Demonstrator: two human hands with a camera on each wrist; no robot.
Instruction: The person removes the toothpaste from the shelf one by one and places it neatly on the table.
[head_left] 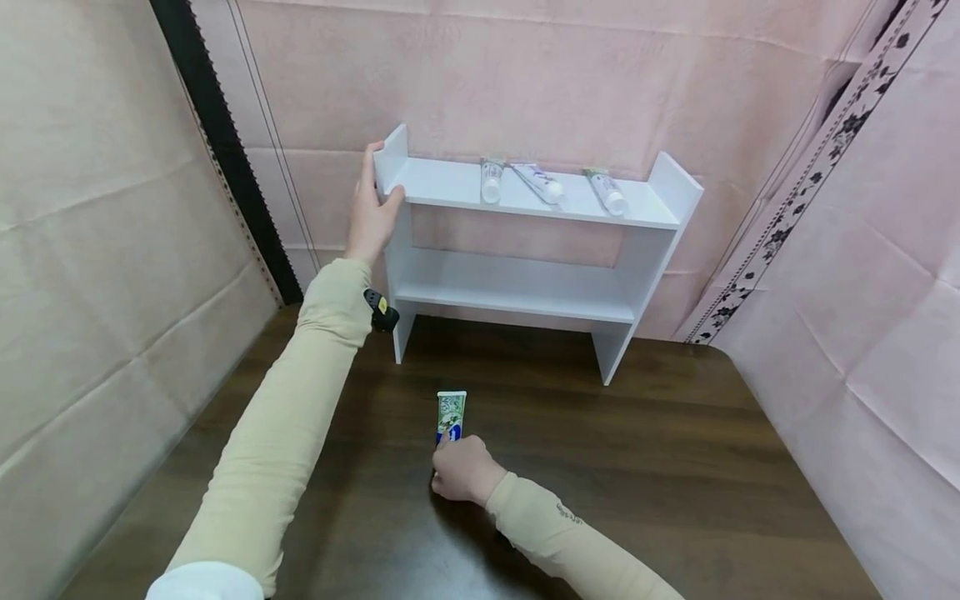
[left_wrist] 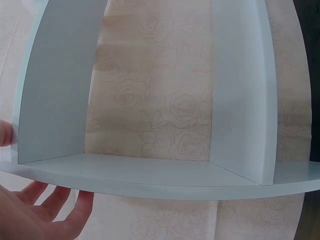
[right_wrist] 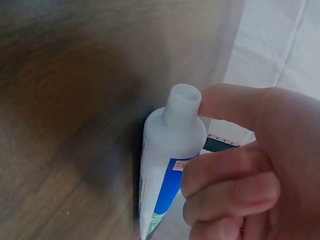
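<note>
My left hand (head_left: 372,212) grips the upper part of the left side panel of a white two-tier shelf (head_left: 517,285). In the left wrist view, thumb and fingers (left_wrist: 62,205) lie on either side of that panel's edge. Lower down, my right hand (head_left: 467,471) holds a green, blue and white toothpaste tube (head_left: 451,410) at the dark tabletop. The right wrist view has the thumb against the tube's white cap (right_wrist: 183,102), with the other fingers curled beside its body (right_wrist: 172,142). Part of the tube is hidden behind them.
On the shelf's upper board lie three white tubes, one at left (head_left: 491,181), one in the middle (head_left: 538,183) and one at right (head_left: 606,192), caps toward the front. The dark wooden table (head_left: 675,450) is bounded by pale cloth (head_left: 525,83) at the back and sides.
</note>
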